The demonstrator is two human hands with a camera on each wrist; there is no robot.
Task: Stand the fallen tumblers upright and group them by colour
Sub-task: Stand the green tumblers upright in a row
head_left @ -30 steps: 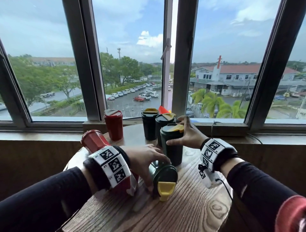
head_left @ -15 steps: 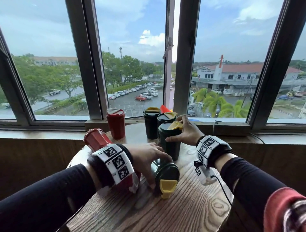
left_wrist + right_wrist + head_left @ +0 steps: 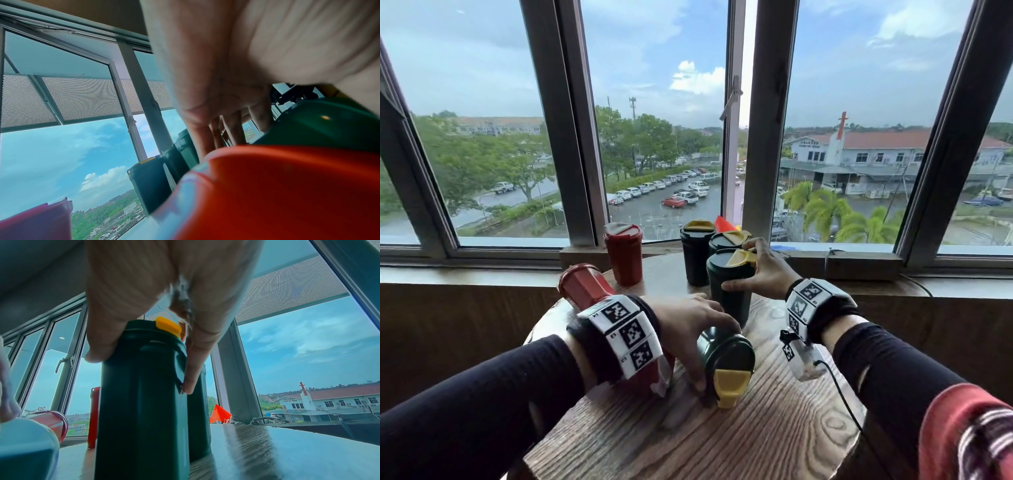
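Observation:
On the round wooden table (image 3: 774, 428) a green tumbler with a yellow lid (image 3: 726, 359) lies on its side, lid towards me. My left hand (image 3: 702, 342) grips its body from above, fingers (image 3: 236, 129) curled over the green tumbler (image 3: 329, 126). My right hand (image 3: 753, 270) grips an upright green tumbler (image 3: 729, 291) near its lid, thumb and fingers (image 3: 195, 366) on either side of that tumbler (image 3: 144, 386). Two more green tumblers (image 3: 697, 253) stand just behind it. One red tumbler (image 3: 624, 253) stands upright. Another red tumbler (image 3: 582, 286) lies at the left, and a third red one (image 3: 277, 186) lies under my left wrist.
The table stands against a wooden window ledge (image 3: 859, 263) under large windows. An orange flag (image 3: 219, 413) pokes up behind the green tumblers. A cable (image 3: 839, 397) runs from my right wrist camera across the table's right edge. Bare wood shows on the near side.
Both hands keep their holds on the two green tumblers. Only the head view has shifted slightly.

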